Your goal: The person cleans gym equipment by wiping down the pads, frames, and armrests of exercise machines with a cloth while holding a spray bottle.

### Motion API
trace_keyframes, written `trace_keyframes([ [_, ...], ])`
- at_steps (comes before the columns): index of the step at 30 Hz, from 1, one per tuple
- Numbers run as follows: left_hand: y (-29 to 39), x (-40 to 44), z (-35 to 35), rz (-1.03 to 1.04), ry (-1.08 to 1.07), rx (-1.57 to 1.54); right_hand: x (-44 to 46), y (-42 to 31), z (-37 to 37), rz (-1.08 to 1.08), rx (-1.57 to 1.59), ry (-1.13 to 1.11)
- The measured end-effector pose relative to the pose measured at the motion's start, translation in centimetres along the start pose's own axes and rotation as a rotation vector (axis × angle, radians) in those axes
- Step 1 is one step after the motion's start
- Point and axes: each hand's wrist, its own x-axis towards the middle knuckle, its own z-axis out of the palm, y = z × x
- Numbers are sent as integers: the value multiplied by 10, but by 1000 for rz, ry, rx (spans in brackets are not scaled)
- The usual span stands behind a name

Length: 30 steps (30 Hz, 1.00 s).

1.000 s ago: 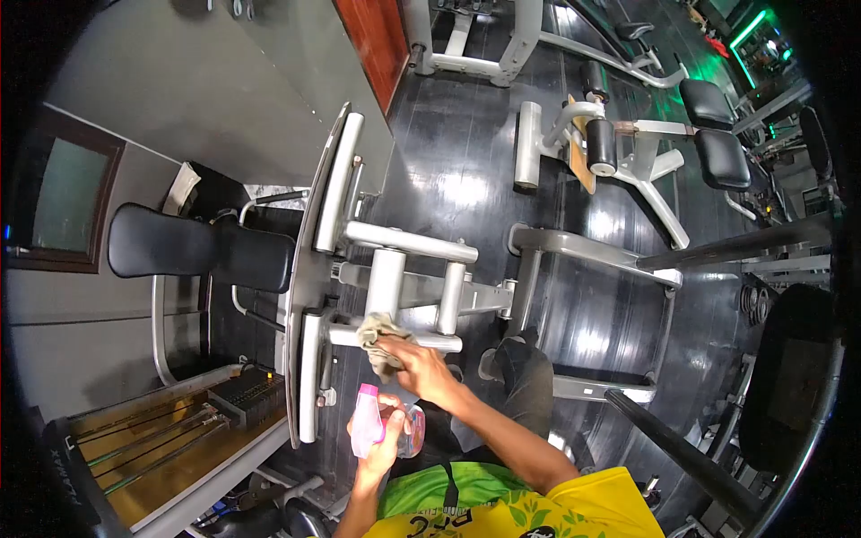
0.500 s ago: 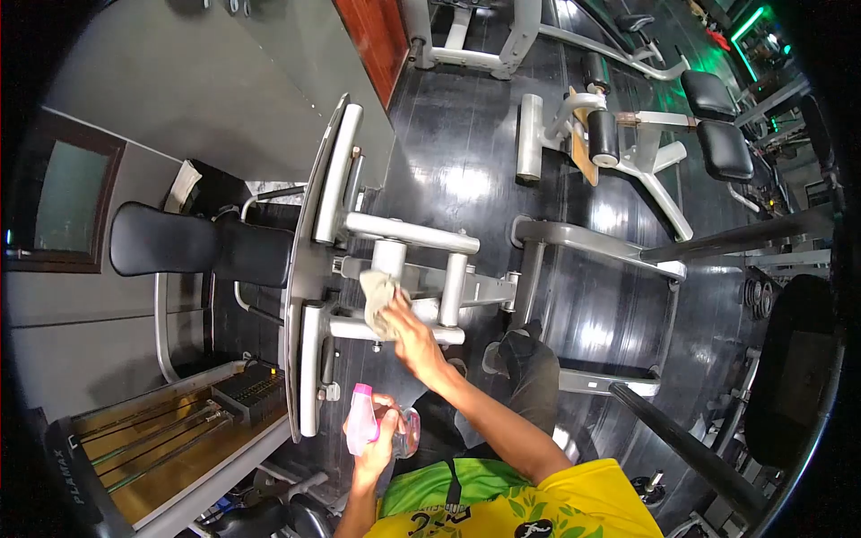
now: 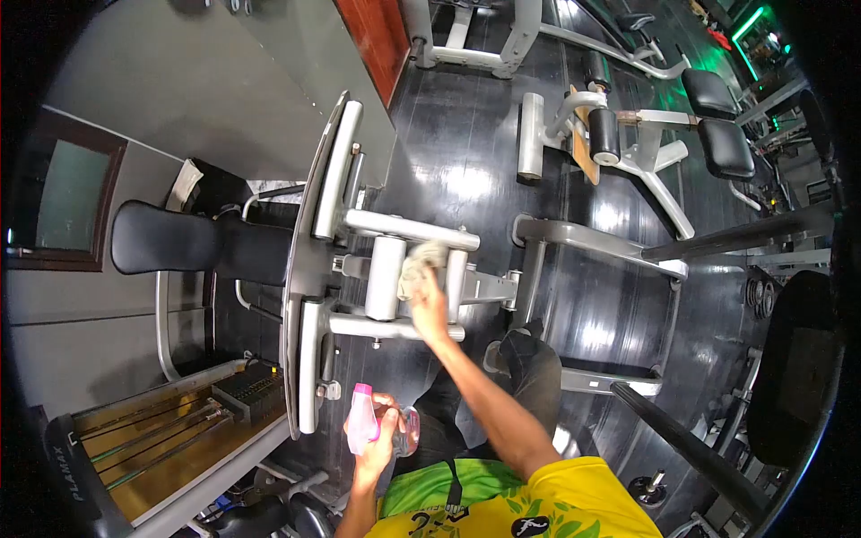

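My right hand (image 3: pixel 429 303) is closed around a pale cloth (image 3: pixel 420 269), slightly blurred by motion. The cloth lies at the metal frame of a gym machine, between a thick silver crosspiece (image 3: pixel 386 278) and a thinner silver bar (image 3: pixel 456 278). Whether it touches either one I cannot tell. Lower down, my left hand (image 3: pixel 384 430) grips a spray bottle (image 3: pixel 362 421) with a pink and white head and a clear body. That bottle is held near my lap, below the machine's silver tube (image 3: pixel 310 368).
A black padded seat (image 3: pixel 170 240) and a weight stack (image 3: pixel 251 394) stand at the left. Another bench with black rollers (image 3: pixel 604 134) is at the upper right. A low silver frame (image 3: pixel 592 235) sits on the black floor (image 3: pixel 466 170) to my right.
My right hand has moved the cloth right and slightly up, off the thick silver crosspiece towards the thinner bar. My left hand and the spray bottle have stayed in place.
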Motion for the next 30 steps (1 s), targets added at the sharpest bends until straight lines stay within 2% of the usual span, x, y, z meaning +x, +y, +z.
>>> trace_keyframes([
  [1,-1,-1,1,-4,9,-9,-6,-12,4,44,-19,-62],
  [3,1,-4,2,3,13,-5,-5,-6,5,-11,-13,10],
  [5,-2,-5,3,14,12,-7,-5,-1,-9,55,95,-205],
  [6,-6,-5,1,-5,15,-1,-14,0,-19,-3,-125,-275],
  [7,-9,-6,1,-26,19,6,-28,-16,-29,-5,-198,-330],
  [10,-2,-5,3,-11,6,13,-50,-21,-32,-1,-210,-329],
  [12,1,-9,-2,0,4,19,-59,-32,-36,-115,-113,-296],
  [13,2,-10,-4,5,-5,19,-69,-44,-36,-68,-111,-310],
  [15,6,-10,-5,15,-2,23,-75,-89,-31,388,274,-444],
  [17,6,-10,-10,3,25,34,-76,-75,6,-597,-241,-368],
  [18,6,-10,-13,-3,27,41,-76,-77,19,-697,-301,-337],
  [21,8,-8,-13,19,32,83,-81,-60,32,-721,-346,-429],
  [22,7,-6,-12,19,34,79,-79,-60,23,-680,-375,-541],
  [25,0,-6,-9,-21,40,77,-84,-35,-14,-713,-388,-582],
  [27,-6,-6,-8,-26,18,50,-81,-32,-47,-743,-653,-584],
  [30,-7,-3,-5,-49,-38,76,-83,-9,-99,-728,-753,-535],
])
